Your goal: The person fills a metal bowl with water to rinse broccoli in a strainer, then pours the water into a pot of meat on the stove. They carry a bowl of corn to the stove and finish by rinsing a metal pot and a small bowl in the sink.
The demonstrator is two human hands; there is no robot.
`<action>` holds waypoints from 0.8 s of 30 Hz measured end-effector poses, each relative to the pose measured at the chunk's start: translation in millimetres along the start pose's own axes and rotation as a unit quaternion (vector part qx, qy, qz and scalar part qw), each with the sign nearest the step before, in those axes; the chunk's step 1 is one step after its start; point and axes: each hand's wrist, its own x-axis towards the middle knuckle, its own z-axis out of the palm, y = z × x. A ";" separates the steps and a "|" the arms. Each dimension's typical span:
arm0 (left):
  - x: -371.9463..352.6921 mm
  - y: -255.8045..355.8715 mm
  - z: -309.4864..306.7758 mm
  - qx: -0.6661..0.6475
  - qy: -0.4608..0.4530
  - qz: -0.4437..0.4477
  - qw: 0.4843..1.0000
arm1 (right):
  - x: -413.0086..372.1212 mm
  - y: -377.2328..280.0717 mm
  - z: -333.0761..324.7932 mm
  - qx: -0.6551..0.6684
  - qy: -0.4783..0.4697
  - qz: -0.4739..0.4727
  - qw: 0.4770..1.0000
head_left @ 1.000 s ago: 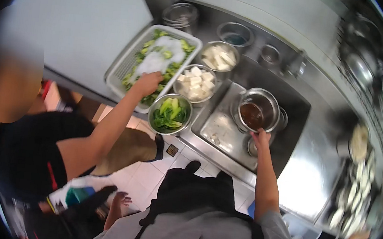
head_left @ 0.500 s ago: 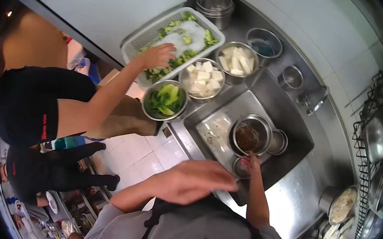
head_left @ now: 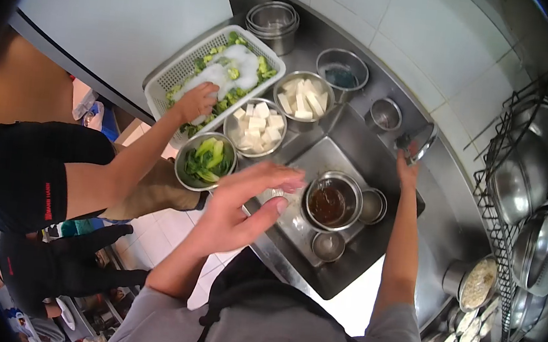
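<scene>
My left hand (head_left: pixel 237 210) hovers over the near left edge of the sink, its thumb apart from the fingers. A small pale ribbed patch shows in the gap between them. At the sink's back right, my right hand (head_left: pixel 408 167) reaches the faucet (head_left: pixel 425 145), its fingers closed around the handle area. In the sink basin (head_left: pixel 371 263) stands a steel pot (head_left: pixel 334 201) with brown liquid inside. Beside it are a smaller steel container (head_left: pixel 373 207) and a small steel cup (head_left: pixel 328 247).
Bowls of white tofu-like blocks (head_left: pixel 256 128) and leafy greens (head_left: pixel 206 160) line the sink's left rim. Another person's hand (head_left: pixel 197 102) is in a basket (head_left: pixel 156 90) of cut greens and ice. A wire rack (head_left: pixel 491 212) with metal bowls hangs at right.
My right hand has left the containers in the sink and moved up to the faucet. My left hand has shifted left and forward, its thumb now spread. The view has turned slightly.
</scene>
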 end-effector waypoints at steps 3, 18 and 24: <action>-54.4 -92.6 -1.6 0.080 -0.080 -0.174 0.978 | 4.9 1.6 23.1 -0.037 -0.010 -0.042 0.998; -178.3 -269.8 14.6 0.258 -0.035 -0.186 0.947 | 11.0 32.8 11.3 -0.117 0.133 -0.025 0.984; -171.7 -268.6 17.2 0.283 -0.061 -0.152 0.945 | -1.5 23.4 -22.6 -0.012 0.030 0.000 0.999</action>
